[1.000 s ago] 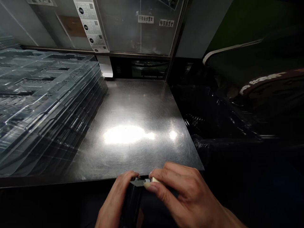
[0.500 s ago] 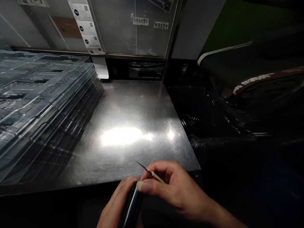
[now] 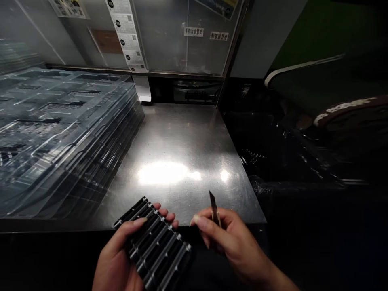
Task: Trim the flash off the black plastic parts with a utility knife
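Head view: the steel worktop fills the middle of the scene, its bare surface shining with a bright glare patch near the centre. Along its left edge lies a tall stack of clear plastic trays, slightly fanned, reaching from the far left corner almost to the near edge. Behind the worktop's far edge stands a clear panel with a strip of printed labels hanging at its left and two small white tags higher up. Beyond the right edge lies crumpled black plastic sheeting, dark and hard to read.

At the near edge, a little left of its middle, the left hand grips a black ribbed part, a flat piece with parallel ridges and glossy highlights. The thumb lies across its upper face and the fingertips curl round its far side, so the hand is clamped on it. The part is tilted, its far end just over the worktop's near edge, the rest hanging off in front of it.

Just beside it to the right, not touching, the right hand is closed around a slim blade tool, pinched between thumb and forefinger. The pointed tip stands up over the near edge of the worktop.
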Demonstrator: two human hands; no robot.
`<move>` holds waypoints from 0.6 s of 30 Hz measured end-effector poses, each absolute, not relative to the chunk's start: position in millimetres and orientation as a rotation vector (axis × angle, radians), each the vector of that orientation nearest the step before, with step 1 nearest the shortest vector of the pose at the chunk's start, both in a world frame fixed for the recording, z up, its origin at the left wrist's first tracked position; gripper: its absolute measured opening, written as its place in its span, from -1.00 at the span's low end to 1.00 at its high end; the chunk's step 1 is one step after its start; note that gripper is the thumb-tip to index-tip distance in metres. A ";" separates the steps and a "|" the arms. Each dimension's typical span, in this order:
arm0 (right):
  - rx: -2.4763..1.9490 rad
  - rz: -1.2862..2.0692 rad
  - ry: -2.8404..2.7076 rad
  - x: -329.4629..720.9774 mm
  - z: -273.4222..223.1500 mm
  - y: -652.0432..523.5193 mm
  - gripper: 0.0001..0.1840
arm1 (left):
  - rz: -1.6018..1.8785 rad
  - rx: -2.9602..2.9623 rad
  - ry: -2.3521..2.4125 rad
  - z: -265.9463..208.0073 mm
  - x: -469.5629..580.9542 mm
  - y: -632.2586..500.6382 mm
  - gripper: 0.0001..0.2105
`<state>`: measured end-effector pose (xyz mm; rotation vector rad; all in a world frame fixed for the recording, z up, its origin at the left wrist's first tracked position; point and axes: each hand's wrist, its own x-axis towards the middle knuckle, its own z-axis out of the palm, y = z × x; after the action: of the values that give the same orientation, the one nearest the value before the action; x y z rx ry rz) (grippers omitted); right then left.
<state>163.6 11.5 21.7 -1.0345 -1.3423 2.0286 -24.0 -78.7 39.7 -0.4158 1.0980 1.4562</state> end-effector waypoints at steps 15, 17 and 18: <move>-0.787 2.327 -0.676 131.6 5.1 -15.8 -0.39 | 1.585 -0.513 0.867 30.2 -12.2 -66.9 -0.74; -0.880 2.307 -0.666 131.2 4.5 -16.4 -0.37 | 1.654 -0.418 0.850 32.0 -9.1 -72.7 -0.67; -0.933 2.276 -0.697 130.9 4.0 -16.4 -0.38 | 1.667 -0.362 0.822 32.9 -6.7 -75.9 -0.62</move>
<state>130.9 -16.4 4.0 -0.9329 -0.6966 2.2759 -6.7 -75.9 32.9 -0.3624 0.8224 1.6673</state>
